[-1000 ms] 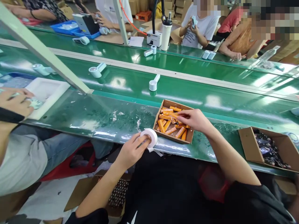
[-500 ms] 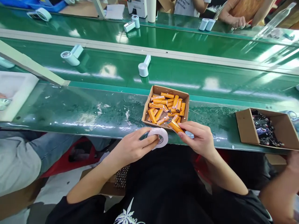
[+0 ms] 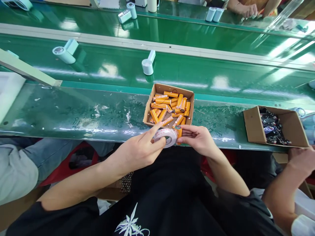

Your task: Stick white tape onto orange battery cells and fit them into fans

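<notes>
Between the fingers of my left hand [image 3: 141, 147] is a roll of white tape [image 3: 169, 133], its ring turned toward me. My right hand [image 3: 197, 137] pinches an orange battery cell [image 3: 179, 133] by its side, so that one end faces up. The roll's right edge meets the cell or lies right against it; I cannot tell whether tape is stuck on. Just beyond both hands stands a shallow cardboard box [image 3: 147, 113] of loose orange battery cells [image 3: 162, 101], some with thin wires.
A cardboard box [image 3: 251, 126] of small dark parts stands at the right, near a co-worker's arm [image 3: 280, 193]. Light-blue handheld housings [image 3: 147, 66] lie on the green conveyor [image 3: 187, 70]. Across the line, another person's hand [image 3: 248, 10] is visible. A slanted metal bar [image 3: 29, 67] is at left.
My hands have come together: the tape roll now touches or nearly touches the cell, which has turned end-up. The whole view has shifted slightly.
</notes>
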Demonstrator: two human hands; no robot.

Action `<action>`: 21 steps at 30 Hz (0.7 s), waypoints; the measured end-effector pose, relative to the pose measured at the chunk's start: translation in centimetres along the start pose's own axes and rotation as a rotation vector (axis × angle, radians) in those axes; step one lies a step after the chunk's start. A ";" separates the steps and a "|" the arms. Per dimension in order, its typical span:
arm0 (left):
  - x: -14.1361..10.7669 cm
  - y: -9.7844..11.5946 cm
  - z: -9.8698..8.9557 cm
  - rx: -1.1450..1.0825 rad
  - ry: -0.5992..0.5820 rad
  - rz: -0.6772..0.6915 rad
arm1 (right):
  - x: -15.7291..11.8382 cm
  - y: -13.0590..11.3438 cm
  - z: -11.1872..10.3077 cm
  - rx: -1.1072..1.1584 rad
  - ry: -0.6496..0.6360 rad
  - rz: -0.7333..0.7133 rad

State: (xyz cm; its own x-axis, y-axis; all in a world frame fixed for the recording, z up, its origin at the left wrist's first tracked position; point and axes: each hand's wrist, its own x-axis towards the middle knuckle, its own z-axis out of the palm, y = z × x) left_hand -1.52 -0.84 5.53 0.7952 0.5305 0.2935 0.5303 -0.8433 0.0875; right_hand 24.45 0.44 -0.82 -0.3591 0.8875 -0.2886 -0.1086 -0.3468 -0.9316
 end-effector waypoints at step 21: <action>0.2 3.7 6.2 0.004 0.232 -0.230 | -0.9 4.2 6.0 0.155 0.660 -0.297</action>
State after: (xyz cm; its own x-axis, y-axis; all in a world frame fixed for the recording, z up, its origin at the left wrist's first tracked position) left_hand 2.38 -3.31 0.04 0.5666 0.6730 0.4754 0.6897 -0.7031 0.1734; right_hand 18.79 -3.65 -3.13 0.3323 0.9316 -0.1471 -0.2617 -0.0588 -0.9634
